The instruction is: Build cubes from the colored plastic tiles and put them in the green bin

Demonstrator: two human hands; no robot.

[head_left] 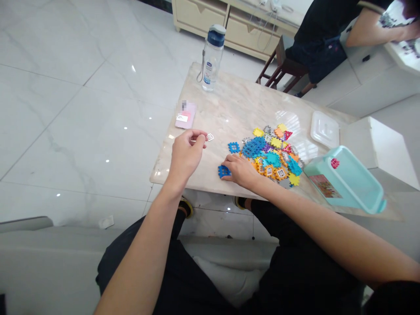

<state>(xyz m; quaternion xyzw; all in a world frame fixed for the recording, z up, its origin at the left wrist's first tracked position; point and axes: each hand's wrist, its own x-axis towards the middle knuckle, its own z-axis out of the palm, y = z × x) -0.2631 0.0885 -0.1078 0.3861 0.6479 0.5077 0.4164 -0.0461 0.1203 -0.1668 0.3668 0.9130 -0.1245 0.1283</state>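
Small white window-grid tile [210, 137] pinched at the fingertips of the left hand [185, 153], fingers curled shut on it, held just above the marble-look table [229, 105]; right hand [241, 169] lies flat, fingers loosely bent, touching one blue notched square tile [224, 171] near the table's front edge. One heap of flat plastic interlocking tiles [274, 155] just right of that hand, too many to count. Outward: one teal tub [344, 179], one clear lid [324, 129], one clear blue-capped bottle [212, 57], one pink card [185, 115].

Left hand [187, 151] pinches white tile [210, 137]; right hand [239, 169] touches blue tile [223, 171].
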